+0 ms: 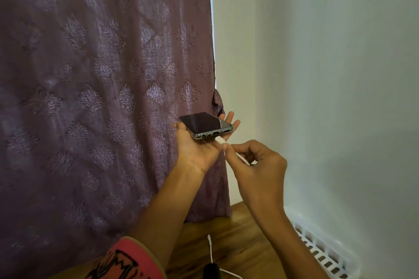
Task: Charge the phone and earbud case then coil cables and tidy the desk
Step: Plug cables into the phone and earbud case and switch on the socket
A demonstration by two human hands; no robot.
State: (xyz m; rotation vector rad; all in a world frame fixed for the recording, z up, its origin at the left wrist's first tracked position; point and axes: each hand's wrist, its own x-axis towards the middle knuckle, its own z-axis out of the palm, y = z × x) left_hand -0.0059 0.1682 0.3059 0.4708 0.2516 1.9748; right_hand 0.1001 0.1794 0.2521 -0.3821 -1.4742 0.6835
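Observation:
A dark phone (203, 123) in a clear case lies flat on my left hand (199, 149), raised in front of the curtain, its port edge facing me. My right hand (254, 165) pinches a white charging cable (241, 158) whose plug tip sits just below the phone's port; I cannot tell if it is inserted. A second white cable (210, 249) lies on the wooden desk (238, 240) below, beside a small black object (211, 272) at the bottom edge. No earbud case is visible.
A purple patterned curtain (102, 97) fills the left side and hangs onto the desk. A white slotted plastic basket (322, 253) stands at the desk's right against the pale wall (328, 75).

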